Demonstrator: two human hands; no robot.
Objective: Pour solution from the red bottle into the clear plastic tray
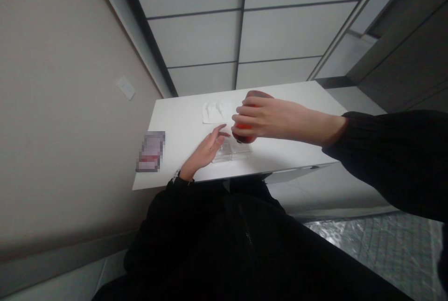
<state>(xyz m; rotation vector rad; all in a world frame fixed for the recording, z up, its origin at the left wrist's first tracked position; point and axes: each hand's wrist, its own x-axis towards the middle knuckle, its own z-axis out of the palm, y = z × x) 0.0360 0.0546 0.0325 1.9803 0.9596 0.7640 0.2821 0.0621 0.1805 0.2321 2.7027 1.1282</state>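
- The right hand point(259, 116) comes in from the right in a black sleeve point(392, 156). Its fingers are wrapped tight round a red bottle point(244, 138).
- The red bottle is held off the table, near the middle of it. The fingers cover most of its body, so only its two ends show.
- Just under the bottle a clear box point(234, 151) stands on the white table point(297, 100), close to the near edge. I cannot tell whether bottle and box touch.
- The left hand point(206, 149) lies on the table just left of the clear box. Its fingers are loosely apart and hold nothing, and the fingertips point toward the bottle. Its edge is right against the box, though actual contact is hard to make out.
- A crumpled white cloth point(214, 112) lies on the far side of the table, behind the left hand and just left of the bottle.
- A flat thing point(151, 150), blurred out, lies at the left end of the table, well apart from both hands.
- A beige wall point(52, 105) runs along the left of the table and carries a white switch point(126, 87).
- Grey panels point(280, 35) stand beyond the far edge.
- The person's dark clothing point(227, 245) fills the near part of the view and hides the table's underside.
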